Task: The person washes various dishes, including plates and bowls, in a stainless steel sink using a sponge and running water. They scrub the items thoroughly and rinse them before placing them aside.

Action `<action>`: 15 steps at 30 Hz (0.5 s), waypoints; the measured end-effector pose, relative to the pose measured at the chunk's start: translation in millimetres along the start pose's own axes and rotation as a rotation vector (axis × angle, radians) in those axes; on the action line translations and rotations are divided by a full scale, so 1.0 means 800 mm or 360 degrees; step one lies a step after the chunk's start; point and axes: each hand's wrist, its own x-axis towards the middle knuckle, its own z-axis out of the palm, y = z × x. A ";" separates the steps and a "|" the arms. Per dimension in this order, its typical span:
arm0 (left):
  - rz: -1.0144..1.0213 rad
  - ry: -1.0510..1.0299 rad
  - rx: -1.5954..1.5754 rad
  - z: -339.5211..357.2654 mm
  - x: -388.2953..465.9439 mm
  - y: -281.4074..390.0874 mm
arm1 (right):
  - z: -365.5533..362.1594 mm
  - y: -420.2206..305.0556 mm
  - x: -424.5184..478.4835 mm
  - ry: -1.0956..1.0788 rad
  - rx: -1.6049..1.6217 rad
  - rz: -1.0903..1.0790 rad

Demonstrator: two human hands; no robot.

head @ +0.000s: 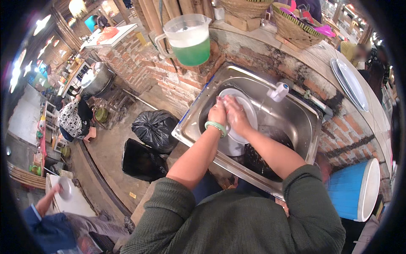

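Observation:
A white plate (pixel 250 109) is tilted inside the stainless steel sink (pixel 296 128), its face towards me. My left hand (pixel 217 113), with a pale green bangle at the wrist, is closed at the plate's left rim. Across the plate's face lies my right hand (pixel 235 115), blurred, its fingers meeting the left ones. Whether a sponge is between them cannot be seen. Below the plate, another white dish (pixel 233 148) shows partly. A dark, wet, spattered surface (pixel 268 146) fills the sink's near right part. The tap (pixel 279 92) has a white head.
A plastic jug (pixel 192 47) of green liquid stands on the brick ledge behind the sink. White oval platters (pixel 350 84) and a woven basket (pixel 296 30) of utensils sit on the counter. Black plastic bags (pixel 155 130) lie left; a blue bucket (pixel 347 189) is right. Other people are at left.

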 end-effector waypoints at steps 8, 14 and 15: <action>-0.0053 0.0212 -0.0319 0.002 0.014 -0.011 | -0.045 0.074 -0.052 -0.0368 -0.0345 0.1069; -0.0136 -0.0046 -0.0047 0.010 0.046 -0.049 | -0.130 -0.100 0.023 -0.0126 -0.0748 0.0140; -0.0110 -0.0031 0.0072 0.011 0.050 -0.055 | -0.135 -0.128 0.051 0.0137 -0.0656 -0.0178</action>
